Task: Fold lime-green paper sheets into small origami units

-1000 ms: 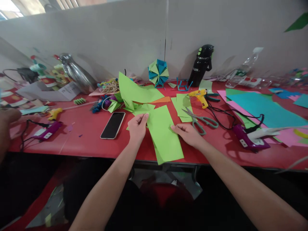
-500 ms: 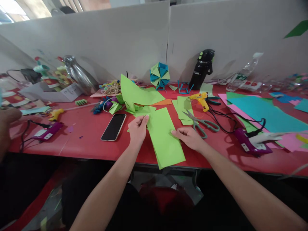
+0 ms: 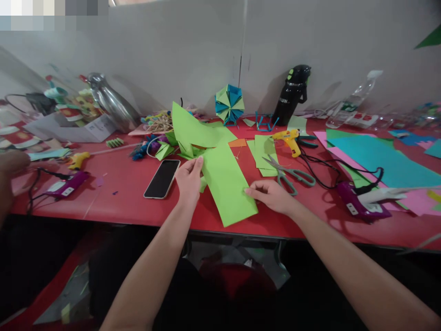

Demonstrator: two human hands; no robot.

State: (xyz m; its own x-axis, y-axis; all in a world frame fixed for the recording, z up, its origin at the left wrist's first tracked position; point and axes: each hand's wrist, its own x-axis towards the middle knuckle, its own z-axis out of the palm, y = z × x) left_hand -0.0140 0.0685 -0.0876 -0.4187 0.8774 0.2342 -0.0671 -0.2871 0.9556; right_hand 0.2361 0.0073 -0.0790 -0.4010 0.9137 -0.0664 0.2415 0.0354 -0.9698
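Observation:
A lime-green sheet of paper (image 3: 229,188) is held between my two hands above the red table. My left hand (image 3: 190,177) pinches its upper left edge between thumb and fingers. On the opposite side, my right hand (image 3: 267,195) pinches the right edge with curled fingers. Behind the sheet lie folded green pieces and a large curved green sheet (image 3: 200,128). To the right rest smaller green papers (image 3: 260,149), grey-handled scissors (image 3: 291,174) with blades apart, and a yellow glue gun (image 3: 288,140). A phone (image 3: 162,179) lies left of my left hand.
A blue-and-green folded paper ball (image 3: 229,105), a black flask (image 3: 292,94) and a plastic bottle (image 3: 356,99) stand toward the white partition. Purple power strips (image 3: 360,202) with cords lie at both sides. Another person's hand (image 3: 12,168) is at the far left.
The green sheet has turned a little and shifted left and farther from the table's front edge. My left hand moved slightly left and up with it; both hands keep their pinch.

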